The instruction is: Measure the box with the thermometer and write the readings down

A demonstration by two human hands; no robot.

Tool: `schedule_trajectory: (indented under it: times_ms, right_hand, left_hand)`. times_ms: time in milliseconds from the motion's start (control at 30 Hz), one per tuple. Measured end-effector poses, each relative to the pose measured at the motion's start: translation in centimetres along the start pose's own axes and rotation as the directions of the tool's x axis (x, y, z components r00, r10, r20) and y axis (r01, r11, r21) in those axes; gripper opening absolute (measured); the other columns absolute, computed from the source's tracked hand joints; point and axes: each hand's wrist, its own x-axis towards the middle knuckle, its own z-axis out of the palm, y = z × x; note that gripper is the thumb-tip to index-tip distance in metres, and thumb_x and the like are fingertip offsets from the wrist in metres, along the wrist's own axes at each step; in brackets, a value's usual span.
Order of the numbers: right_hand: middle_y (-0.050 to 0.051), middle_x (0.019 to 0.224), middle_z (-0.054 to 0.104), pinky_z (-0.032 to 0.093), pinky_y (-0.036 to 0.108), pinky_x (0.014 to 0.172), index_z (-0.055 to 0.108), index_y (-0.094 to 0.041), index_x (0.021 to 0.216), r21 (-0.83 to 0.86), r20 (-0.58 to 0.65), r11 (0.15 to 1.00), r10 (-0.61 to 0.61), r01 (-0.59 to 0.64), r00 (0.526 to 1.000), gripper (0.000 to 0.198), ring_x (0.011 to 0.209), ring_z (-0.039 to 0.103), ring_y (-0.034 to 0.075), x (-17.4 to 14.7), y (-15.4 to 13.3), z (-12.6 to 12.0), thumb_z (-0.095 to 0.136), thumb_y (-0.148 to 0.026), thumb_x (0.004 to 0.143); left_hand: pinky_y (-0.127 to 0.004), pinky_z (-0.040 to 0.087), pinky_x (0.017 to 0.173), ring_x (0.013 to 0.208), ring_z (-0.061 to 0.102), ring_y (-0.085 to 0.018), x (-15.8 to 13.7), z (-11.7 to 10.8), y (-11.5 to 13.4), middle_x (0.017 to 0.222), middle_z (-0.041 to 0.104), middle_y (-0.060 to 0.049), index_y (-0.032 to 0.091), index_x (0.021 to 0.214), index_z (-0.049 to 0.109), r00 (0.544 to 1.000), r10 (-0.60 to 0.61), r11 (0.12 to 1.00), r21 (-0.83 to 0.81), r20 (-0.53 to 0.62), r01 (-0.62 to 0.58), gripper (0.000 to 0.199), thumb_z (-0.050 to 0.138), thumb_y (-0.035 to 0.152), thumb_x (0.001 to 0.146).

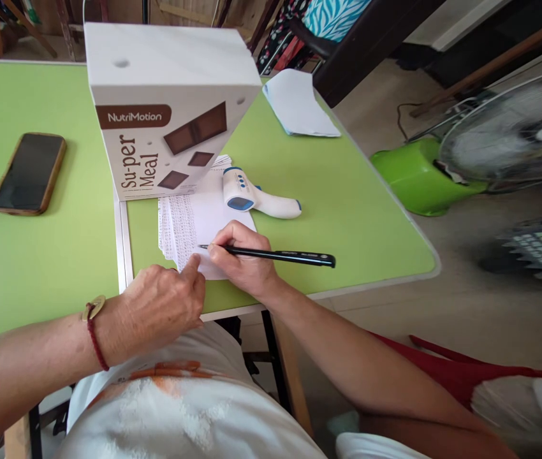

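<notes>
Writing on paper (204,220) | right hand (242,258) grips pen (280,256) tight | left hand (163,309) beside it, fingers curled, pressing paper flat | best: hold paper steady, write slow

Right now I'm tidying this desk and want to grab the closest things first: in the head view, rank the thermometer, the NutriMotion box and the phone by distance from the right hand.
From the right hand:
1. Thermometer, just beyond it, lying partly on the paper.
2. NutriMotion box, farther back, standing to the left.
3. Phone, far left on the green table.
</notes>
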Motion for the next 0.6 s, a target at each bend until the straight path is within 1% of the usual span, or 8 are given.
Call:
schedule_trajectory:
  times_ms: [233,467,600]
  right_hand:
    - [-0.007,0.048,0.049,0.037,0.022,0.045,0.046,-0.022,0.059,-0.022,0.005,1.0,0.021,-0.021,1.0,0.015,0.044,0.044,0.009,0.01,-0.11,-0.01,0.054,-0.02,0.071]
    - [-0.007,0.049,0.05,0.037,0.022,0.046,0.046,-0.022,0.059,0.008,0.023,1.0,0.026,-0.026,0.999,0.015,0.045,0.044,0.009,-0.01,0.0,0.04,0.055,-0.02,0.071]
    - [-0.007,0.049,0.05,0.037,0.022,0.045,0.046,-0.022,0.059,-0.001,0.024,1.0,0.002,-0.001,1.0,0.016,0.045,0.045,0.009,-0.05,0.05,0.03,0.055,-0.02,0.072]
  left_hand:
    - [-0.032,0.036,0.036,0.047,0.055,-0.016,-0.17,0.04,0.08,0.103,0.063,-0.013,0.009,0.101,0.065,1.0,-0.001,1.0,-0.016,-0.01,0.0,0.047,0.067,0.052,0.082]
    - [-0.032,0.037,0.036,0.047,0.055,-0.016,-0.02,0.12,-0.01,0.104,0.063,-0.013,0.009,0.101,0.065,1.0,0.003,1.0,-0.013,-0.021,-0.003,0.046,0.068,0.051,0.082]
    - [-0.032,0.038,0.036,0.046,0.055,-0.016,0.12,0.13,-0.04,0.106,0.063,-0.014,0.009,0.102,0.066,1.0,0.001,1.0,-0.007,-0.013,-0.001,0.048,0.067,0.053,0.082]
